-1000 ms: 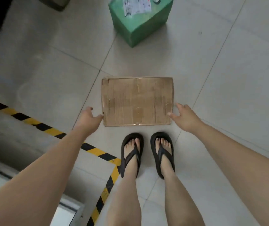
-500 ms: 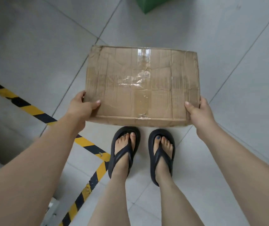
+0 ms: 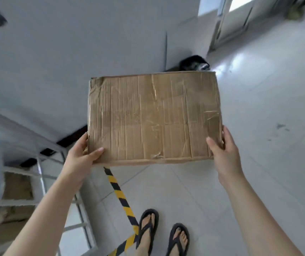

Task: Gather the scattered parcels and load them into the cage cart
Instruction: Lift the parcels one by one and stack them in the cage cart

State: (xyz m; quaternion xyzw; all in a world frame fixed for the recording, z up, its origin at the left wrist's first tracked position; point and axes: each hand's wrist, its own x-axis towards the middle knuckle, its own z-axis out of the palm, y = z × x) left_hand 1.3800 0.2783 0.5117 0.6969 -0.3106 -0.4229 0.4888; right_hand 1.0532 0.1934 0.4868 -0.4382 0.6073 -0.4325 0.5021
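Observation:
A flat brown cardboard parcel (image 3: 153, 117), taped and creased, is held up in front of me above the floor. My left hand (image 3: 81, 154) grips its near left corner, thumb on top. My right hand (image 3: 222, 146) grips its near right corner, thumb on top and fingers round the edge. The metal cage cart (image 3: 42, 174) stands at the lower left, with brown parcels (image 3: 16, 183) visible behind its bars.
Yellow-and-black hazard tape (image 3: 120, 196) runs across the tiled floor by my sandalled feet (image 3: 162, 235). A grey wall (image 3: 74, 52) rises ahead, with a dark object (image 3: 194, 62) at its base. A doorway (image 3: 240, 21) is at the upper right.
Both hands took the parcel by its sides and lifted it off the floor. I have turned, so the cage cart is now at my left and the green parcel is out of view.

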